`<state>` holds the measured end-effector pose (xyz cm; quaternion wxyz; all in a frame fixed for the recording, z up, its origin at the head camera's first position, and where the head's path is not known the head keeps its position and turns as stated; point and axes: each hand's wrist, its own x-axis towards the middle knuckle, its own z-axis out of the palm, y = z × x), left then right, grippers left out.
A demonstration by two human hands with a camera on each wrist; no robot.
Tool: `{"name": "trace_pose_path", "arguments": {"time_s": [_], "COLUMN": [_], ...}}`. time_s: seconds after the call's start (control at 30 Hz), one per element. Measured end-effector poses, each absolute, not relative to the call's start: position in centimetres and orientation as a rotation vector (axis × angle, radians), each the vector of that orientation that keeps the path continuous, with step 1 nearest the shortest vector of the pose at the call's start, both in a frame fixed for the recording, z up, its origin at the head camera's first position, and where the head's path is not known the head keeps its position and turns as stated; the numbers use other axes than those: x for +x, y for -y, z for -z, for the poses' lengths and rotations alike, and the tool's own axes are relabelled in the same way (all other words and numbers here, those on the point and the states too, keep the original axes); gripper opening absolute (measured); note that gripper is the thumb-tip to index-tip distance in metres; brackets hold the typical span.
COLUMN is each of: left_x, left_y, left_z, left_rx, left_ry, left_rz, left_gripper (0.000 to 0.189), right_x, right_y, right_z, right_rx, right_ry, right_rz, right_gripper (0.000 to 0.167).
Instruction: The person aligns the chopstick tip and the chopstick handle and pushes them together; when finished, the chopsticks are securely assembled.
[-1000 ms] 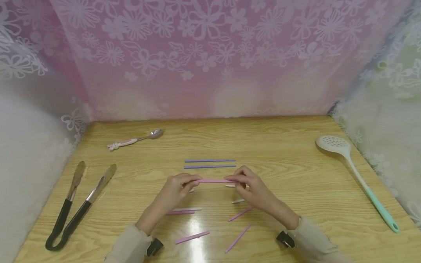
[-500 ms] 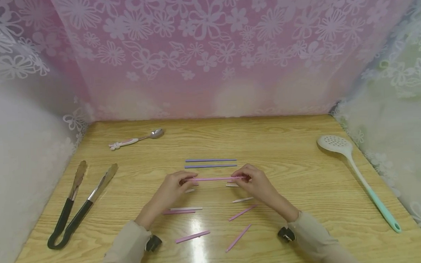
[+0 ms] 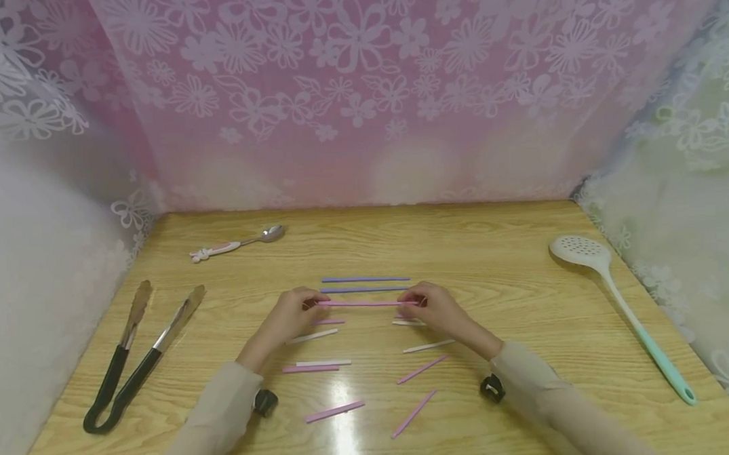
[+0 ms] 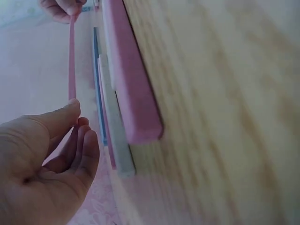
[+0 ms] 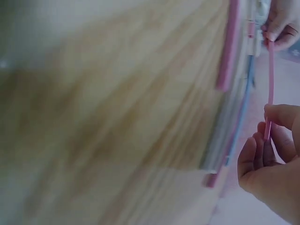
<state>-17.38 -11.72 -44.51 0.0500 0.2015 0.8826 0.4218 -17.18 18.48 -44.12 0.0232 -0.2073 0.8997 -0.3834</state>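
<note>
A long, thin pink chopstick (image 3: 364,303) is held level above the table, just nearer than two blue-violet chopsticks (image 3: 365,279) that lie side by side. My left hand (image 3: 289,317) pinches its left end between thumb and fingers, as the left wrist view shows of the chopstick (image 4: 71,65). Its right end is pinched by my right hand (image 3: 438,311); a short tip of it shows past the thumb in the right wrist view (image 5: 267,131). Below the hands lie several shorter stick pieces, such as a white one (image 3: 427,347) and a pink one (image 3: 334,411).
Black-handled tongs (image 3: 123,374) lie spread on the left of the wooden table (image 3: 463,237). A small spoon (image 3: 237,244) rests at the back left. On the right lies a slotted skimmer (image 3: 618,298) with a mint handle. Flowered cloth (image 3: 361,153) closes off the back and sides.
Both hands have moved away from me, towards the blue-violet chopsticks, with the pink chopstick. They have spread apart along it, uncovering a white piece and a pink piece by the left hand.
</note>
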Motion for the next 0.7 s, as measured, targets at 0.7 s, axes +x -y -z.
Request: {"name": "trace_pose_path", "arguments": {"time_s": [0.7], "left_x": [-18.8], "left_y": [10.5], "left_z": [44.7], "left_rx": [0.518], "left_ry": [-2.681], "left_rz": [-1.209], "left_gripper": [0.017], "right_x": [-19.7], "right_y": [-17.7], "right_z": [45.4], "right_rx": [-0.612], "right_ry": [-2.833], "right_rz": [1.073], "right_gripper": [0.008]}}
